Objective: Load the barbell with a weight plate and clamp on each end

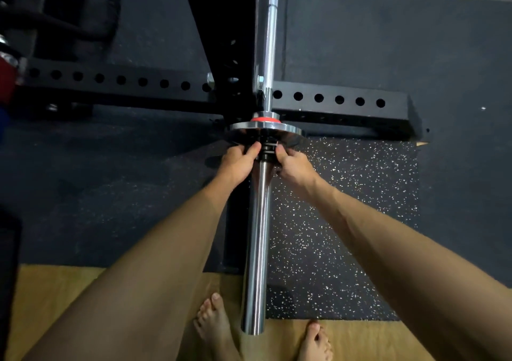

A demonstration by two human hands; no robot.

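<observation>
- Barbell sleeve (256, 238): smooth chrome cylinder, long axis pointing toward viewer
- Weight plate (266, 130): flat shiny disc, seated on sleeve
- Left hand (238, 162) and right hand (295, 168): fingers closed on black clamp (267, 150) against plate

Bare forearms without sleeves, bare feet (213, 324), no gloves or jewellery.

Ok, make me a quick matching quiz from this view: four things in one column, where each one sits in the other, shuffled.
Things:
1. weight plate
2. clamp
3. left hand
4. bare feet

Places:
A. on the wooden floor, near the sleeve's free end
B. on the sleeve against the red collar
C. on the sleeve, just in front of the plate
D. gripping the clamp's left side

Pairs: 1-B, 2-C, 3-D, 4-A
</observation>
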